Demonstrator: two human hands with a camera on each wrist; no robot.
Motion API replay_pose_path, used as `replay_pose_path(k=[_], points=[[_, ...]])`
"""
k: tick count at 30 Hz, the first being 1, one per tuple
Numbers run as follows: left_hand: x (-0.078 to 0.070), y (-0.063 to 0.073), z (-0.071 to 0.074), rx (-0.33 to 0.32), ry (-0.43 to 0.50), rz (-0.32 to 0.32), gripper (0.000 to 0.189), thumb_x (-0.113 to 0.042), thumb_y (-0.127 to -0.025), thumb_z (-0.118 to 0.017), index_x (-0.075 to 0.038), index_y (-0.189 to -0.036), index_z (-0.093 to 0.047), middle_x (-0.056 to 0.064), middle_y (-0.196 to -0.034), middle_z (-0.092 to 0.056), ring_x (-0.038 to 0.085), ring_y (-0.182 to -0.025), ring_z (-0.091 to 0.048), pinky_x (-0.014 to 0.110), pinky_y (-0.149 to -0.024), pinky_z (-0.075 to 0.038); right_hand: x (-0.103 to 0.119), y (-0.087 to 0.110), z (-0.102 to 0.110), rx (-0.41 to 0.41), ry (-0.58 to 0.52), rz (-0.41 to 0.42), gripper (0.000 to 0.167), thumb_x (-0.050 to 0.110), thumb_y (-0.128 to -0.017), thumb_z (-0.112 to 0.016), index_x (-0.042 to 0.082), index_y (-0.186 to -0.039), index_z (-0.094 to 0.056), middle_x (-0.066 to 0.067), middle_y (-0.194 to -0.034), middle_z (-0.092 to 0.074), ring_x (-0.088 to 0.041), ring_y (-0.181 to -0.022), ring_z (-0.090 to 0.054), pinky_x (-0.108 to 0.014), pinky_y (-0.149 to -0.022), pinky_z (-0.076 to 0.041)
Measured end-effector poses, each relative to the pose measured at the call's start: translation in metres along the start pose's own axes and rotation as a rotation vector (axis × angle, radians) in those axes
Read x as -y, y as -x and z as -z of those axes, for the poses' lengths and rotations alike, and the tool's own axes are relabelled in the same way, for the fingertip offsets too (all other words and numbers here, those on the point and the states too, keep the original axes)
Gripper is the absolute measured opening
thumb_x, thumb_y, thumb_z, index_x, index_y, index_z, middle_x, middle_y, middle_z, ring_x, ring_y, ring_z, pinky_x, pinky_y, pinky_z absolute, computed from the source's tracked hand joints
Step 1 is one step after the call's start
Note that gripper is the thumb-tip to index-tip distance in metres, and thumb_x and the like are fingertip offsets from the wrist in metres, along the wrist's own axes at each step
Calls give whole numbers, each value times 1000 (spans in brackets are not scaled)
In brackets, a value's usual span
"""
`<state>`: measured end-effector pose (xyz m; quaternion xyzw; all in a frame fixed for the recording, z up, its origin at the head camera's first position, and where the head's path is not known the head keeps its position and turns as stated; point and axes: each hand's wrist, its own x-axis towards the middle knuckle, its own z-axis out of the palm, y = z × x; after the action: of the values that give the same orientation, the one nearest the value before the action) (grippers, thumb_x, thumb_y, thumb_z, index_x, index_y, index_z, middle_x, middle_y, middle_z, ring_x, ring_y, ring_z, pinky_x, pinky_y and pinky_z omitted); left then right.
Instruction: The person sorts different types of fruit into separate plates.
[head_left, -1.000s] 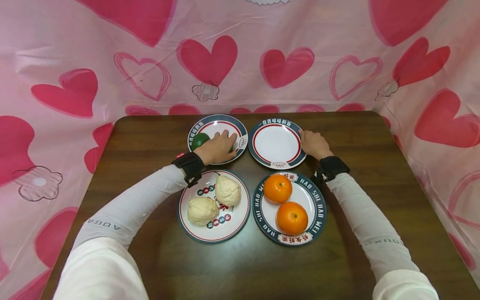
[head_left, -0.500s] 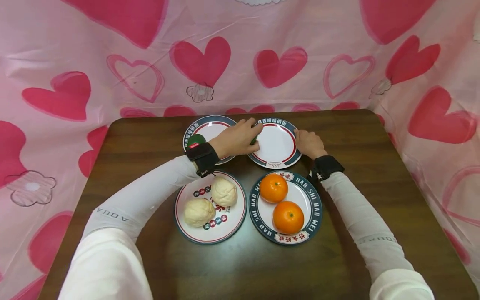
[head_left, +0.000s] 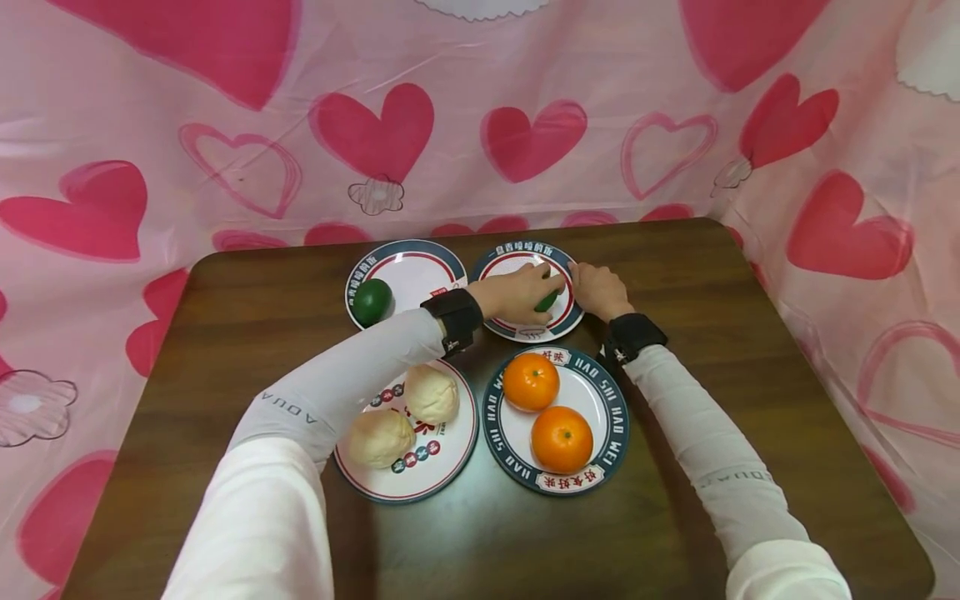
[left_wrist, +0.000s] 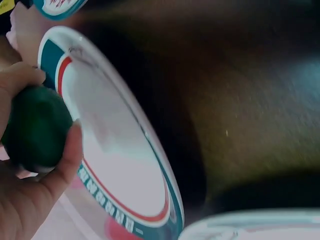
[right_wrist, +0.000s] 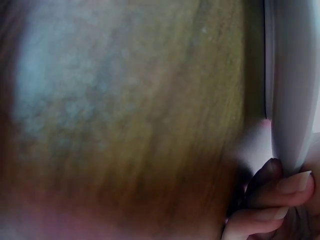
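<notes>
In the head view my left hand (head_left: 521, 296) holds a dark green round fruit (head_left: 547, 302) over the far right plate (head_left: 525, 248). The left wrist view shows the thumb and fingers curled around this smooth fruit (left_wrist: 37, 127), beside the plate's white face. My right hand (head_left: 600, 292) grips that plate's right rim. Curled fingertips (right_wrist: 295, 184) touch the pale rim (right_wrist: 295, 85) in the right wrist view; the rest of this hand is mostly out of view there. A second green fruit (head_left: 372, 302) lies on the far left plate (head_left: 408, 250), partly behind my left arm.
Two cream-coloured, lumpy round pieces (head_left: 431, 395) lie on the near left plate (head_left: 442, 475), which my left forearm partly covers. Two oranges (head_left: 562, 440) sit on the near right plate (head_left: 617, 417). A heart-patterned pink cloth (head_left: 450, 192) hangs behind the brown table (head_left: 675, 267).
My left hand has carried a green fruit rightward from the far left plate to the far right plate. The right hand stays at the rim. The head view has shifted slightly.
</notes>
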<state>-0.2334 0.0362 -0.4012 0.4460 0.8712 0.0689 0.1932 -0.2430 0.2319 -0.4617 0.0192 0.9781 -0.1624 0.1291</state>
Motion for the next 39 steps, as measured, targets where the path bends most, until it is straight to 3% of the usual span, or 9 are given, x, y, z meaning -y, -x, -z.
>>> replay_pose_path(k=[3,7,15,20,25,29,34,39], points=[[-3,-1,-2,51,1,3,68,-36,-101,-61,-14,-158,-33,20,-156,-36,33,-136,-43,43,-119,-40,3,-2,1,-8,14,8,57,40,-112,-25,-4,-128,-56,-25,-112,-64,-45,-102,-63,-57,-89,-55],[-5,1,-4,57,10,14,67,-37,-100,-62,-17,-157,-34,19,-154,-39,32,-133,-44,44,-115,-44,6,-5,1,-15,21,20,58,40,-111,-25,-4,-131,-56,-27,-122,-64,-47,-107,-63,-60,-93,-54],[-4,4,-11,55,7,-4,65,-41,-101,-60,-16,-157,-35,19,-151,-39,32,-132,-46,43,-116,-43,7,-2,0,-12,21,30,57,40,-112,-27,-5,-130,-55,-27,-117,-64,-47,-104,-64,-59,-92,-56],[-2,8,-10,36,19,12,71,-45,-100,-61,-19,-159,-32,18,-154,-37,32,-132,-44,40,-113,-46,7,2,0,-18,20,39,56,38,-112,-26,-6,-129,-56,-28,-118,-64,-48,-106,-63,-60,-94,-54],[4,19,-2,-20,51,62,68,-51,-101,-55,-20,-158,-33,18,-159,-35,34,-142,-39,49,-119,-40,7,3,-1,-22,22,39,56,38,-112,-25,-6,-126,-57,-29,-118,-64,-48,-107,-62,-60,-94,-53],[17,41,6,-133,46,116,64,-51,-102,-53,-19,-155,-39,17,-157,-38,36,-143,-39,54,-118,-39,7,4,-2,-14,16,28,56,39,-112,-26,-6,-131,-55,-28,-119,-63,-46,-106,-61,-59,-96,-53],[44,84,16,-267,-5,236,60,-47,-100,-58,-17,-151,-44,16,-147,-43,36,-135,-41,62,-113,-37,5,5,-1,-6,0,17,57,39,-112,-26,-6,-136,-52,-27,-117,-61,-45,-104,-59,-58,-97,-53],[69,130,11,-315,-50,381,69,-48,-96,-63,-14,-152,-42,21,-152,-40,42,-140,-38,70,-112,-32,4,7,1,-3,4,0,58,39,-112,-25,-7,-135,-51,-27,-112,-60,-44,-100,-59,-55,-93,-54]])
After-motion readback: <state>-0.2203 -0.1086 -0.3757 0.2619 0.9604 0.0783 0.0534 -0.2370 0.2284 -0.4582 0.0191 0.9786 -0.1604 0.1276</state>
